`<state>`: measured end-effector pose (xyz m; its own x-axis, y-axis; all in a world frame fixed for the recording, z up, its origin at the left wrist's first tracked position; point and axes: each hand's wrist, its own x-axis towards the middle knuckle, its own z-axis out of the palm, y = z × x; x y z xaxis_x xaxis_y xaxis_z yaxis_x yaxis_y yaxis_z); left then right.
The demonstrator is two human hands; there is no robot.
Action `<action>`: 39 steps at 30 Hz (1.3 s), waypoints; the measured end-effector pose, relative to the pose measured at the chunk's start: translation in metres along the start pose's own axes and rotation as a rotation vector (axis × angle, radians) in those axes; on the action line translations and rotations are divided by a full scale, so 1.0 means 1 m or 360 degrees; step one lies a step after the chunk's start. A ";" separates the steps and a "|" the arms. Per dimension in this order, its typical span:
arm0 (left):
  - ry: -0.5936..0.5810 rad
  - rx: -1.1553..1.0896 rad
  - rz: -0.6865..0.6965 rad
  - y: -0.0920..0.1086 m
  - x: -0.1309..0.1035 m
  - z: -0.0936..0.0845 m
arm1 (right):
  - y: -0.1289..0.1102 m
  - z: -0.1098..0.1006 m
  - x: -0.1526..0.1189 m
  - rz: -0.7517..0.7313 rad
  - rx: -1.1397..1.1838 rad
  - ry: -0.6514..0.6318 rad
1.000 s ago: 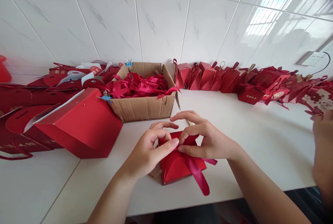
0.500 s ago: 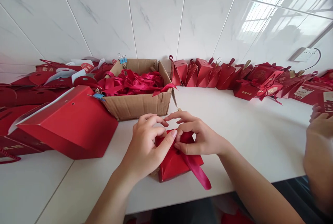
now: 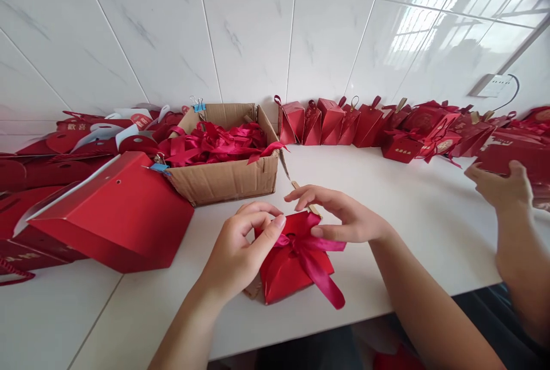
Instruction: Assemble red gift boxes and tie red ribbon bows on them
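A small red card box [image 3: 279, 284] sits on the smooth white tabletop [image 3: 240, 333], between the two hands and near the table's front edge. Its faces have a soft sheen, and curved creases sweep up to a top where a crimson satin ribbon [image 3: 323, 282] is gathered into a bow, one long tail draping over the front with a rounded tip. The left hand [image 3: 244, 244] is half curled beside the bow, thumb and forefinger close together; whether they grip any ribbon cannot be told. The right hand [image 3: 350, 220] is loosely open, fingers arched above the box, its thumb at the bow's right loop, with no firm grip showing. Behind stands a crumpled brown cardboard box [image 3: 227, 184], heaped with slippery-looking ribbons [image 3: 219, 144] and fitted with blue metal clips [image 3: 199, 107]. To its left leans a larger, angular red carton [image 3: 129, 215], matt outside and white within. A row of faceted red boxes [image 3: 330, 121] with looped handles lines the glossy tiled wall [image 3: 258, 32]. At the far right, another person's hand [image 3: 502, 184] spreads its fingers beside more red packaging [image 3: 511, 152]
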<state>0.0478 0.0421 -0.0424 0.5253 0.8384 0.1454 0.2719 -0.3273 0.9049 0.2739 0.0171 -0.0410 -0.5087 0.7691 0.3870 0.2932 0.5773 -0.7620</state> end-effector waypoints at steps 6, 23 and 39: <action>0.0035 -0.0019 0.0006 0.002 -0.002 0.002 | 0.003 -0.010 -0.004 -0.0044 0.0000 0.0022; 0.0201 -0.0047 0.0209 0.002 -0.003 0.017 | 0.009 0.022 0.008 -0.0120 -0.0260 0.0607; 0.0065 0.0006 0.0156 -0.003 -0.001 0.018 | 0.008 0.034 0.013 -0.0316 -0.0617 0.1182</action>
<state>0.0608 0.0346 -0.0519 0.5165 0.8191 0.2494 0.2240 -0.4104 0.8840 0.2417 0.0226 -0.0596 0.0417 0.5461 0.8367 0.5795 0.6689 -0.4655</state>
